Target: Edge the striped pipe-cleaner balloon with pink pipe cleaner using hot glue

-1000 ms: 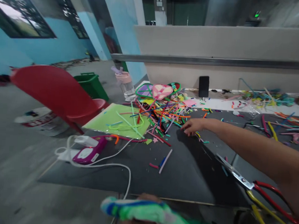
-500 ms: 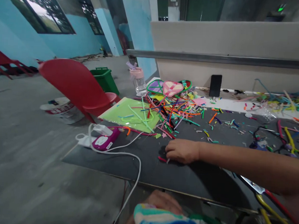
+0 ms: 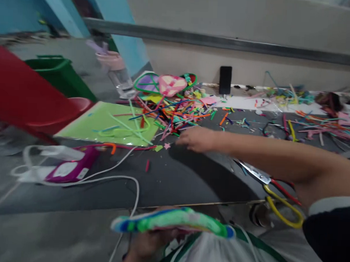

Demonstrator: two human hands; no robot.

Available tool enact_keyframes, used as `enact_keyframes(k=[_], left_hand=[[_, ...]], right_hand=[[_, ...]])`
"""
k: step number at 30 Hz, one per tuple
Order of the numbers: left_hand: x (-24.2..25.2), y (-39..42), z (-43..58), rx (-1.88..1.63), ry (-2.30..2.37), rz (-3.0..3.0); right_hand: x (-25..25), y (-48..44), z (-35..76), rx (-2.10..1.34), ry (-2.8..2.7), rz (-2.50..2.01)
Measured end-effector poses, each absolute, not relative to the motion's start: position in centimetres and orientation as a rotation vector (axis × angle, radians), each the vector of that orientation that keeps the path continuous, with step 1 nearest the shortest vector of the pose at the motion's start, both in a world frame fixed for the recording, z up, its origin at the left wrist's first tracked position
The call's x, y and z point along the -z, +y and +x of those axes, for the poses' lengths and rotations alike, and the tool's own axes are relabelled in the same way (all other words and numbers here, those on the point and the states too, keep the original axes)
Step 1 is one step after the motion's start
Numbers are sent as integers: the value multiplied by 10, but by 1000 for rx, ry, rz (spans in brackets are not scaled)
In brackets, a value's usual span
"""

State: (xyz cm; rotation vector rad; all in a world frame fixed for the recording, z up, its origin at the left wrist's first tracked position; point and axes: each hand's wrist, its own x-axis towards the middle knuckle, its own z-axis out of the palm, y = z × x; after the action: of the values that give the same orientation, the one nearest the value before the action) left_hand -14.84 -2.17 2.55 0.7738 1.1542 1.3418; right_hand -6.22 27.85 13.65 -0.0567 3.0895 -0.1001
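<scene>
Low in the view, my left hand (image 3: 155, 242) is closed around a craft piece of fuzzy pipe cleaners (image 3: 182, 220). It is striped green, blue and white, seen nearly edge-on, and covers most of the fingers. My right hand (image 3: 198, 139) reaches across the table, palm down, at the near edge of a heap of cut pipe cleaners (image 3: 176, 111). Blur hides whether its fingertips pinch anything. A short red pipe cleaner piece (image 3: 147, 165) lies alone on the dark tabletop (image 3: 175, 185). Beside the heap is a pink star (image 3: 166, 146). Scissors (image 3: 260, 177) with red and yellow handles lie under my right forearm.
A green sheet (image 3: 106, 120) with loose stems lies left of the heap. Nearer are a purple power strip (image 3: 74, 167) and white cable (image 3: 132, 179). Behind stand a bottle (image 3: 116, 74), heart-shaped pieces (image 3: 171, 84) and a phone (image 3: 225, 80). A red chair (image 3: 25, 97) is at left.
The view has swung right and down. My right hand has gone from beside the red piece to the heap, leaving that piece on the table. The craft piece in my left hand has tilted edge-on.
</scene>
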Motion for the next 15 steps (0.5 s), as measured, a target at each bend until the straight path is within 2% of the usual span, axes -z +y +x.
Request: enact_keyframes(k=[3, 5, 8, 11, 15], left_hand=[[-24, -23, -143, -1366, 1191, 643], [-27, -23, -137, -1427, 1197, 541], [-39, -18, -128, -1478, 1210, 425], [-54, -13, -123, -1506, 1240, 406], [-65, -13, -124, -1475, 1286, 482]], right_hand=[[-160, 305, -20, 239, 3043, 767], [-164, 311, 11, 476, 2797, 782], [-155, 310, 41, 574, 2656, 741], [-152, 321, 44, 502, 2718, 984], [-177, 348, 41, 348, 2764, 1328]])
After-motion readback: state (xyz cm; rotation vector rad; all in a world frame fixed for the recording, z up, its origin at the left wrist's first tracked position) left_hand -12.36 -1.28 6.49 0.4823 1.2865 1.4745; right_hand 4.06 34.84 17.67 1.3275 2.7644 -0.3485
